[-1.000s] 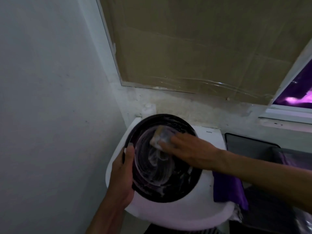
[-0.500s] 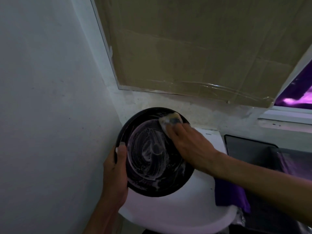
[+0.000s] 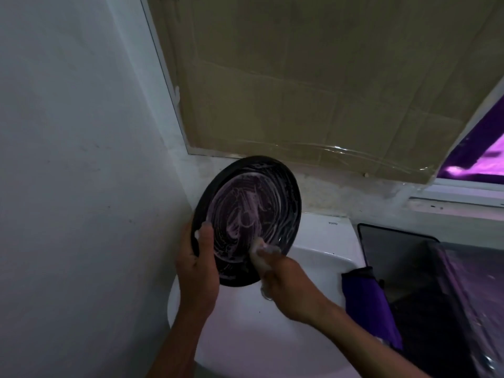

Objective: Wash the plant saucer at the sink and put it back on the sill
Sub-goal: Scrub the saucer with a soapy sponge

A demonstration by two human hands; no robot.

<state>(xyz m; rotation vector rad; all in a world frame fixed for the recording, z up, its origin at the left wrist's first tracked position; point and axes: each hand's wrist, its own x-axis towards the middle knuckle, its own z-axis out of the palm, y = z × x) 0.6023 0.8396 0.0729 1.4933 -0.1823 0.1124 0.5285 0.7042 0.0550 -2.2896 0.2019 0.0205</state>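
The round black plant saucer [image 3: 246,214] is tilted up on edge above the white sink [image 3: 305,268], its inside smeared with white soap swirls. My left hand [image 3: 197,266] grips its lower left rim, thumb on the inner face. My right hand [image 3: 283,279] is at the saucer's lower right rim, foamy fingers closed around the rim; the sponge is not visible in it now. The window sill [image 3: 447,205] runs along the wall at the right, under the window.
A white wall [image 3: 81,186] stands close on the left. Cardboard [image 3: 313,77] taped over the window fills the top. A purple cloth [image 3: 368,304] hangs over the sink's right edge. A dark bin or tray [image 3: 403,255] sits right of the sink.
The saucer has risen and tilted more upright. My right hand moved from the upper inside of the saucer, where it pressed a sponge, down to the lower right rim.
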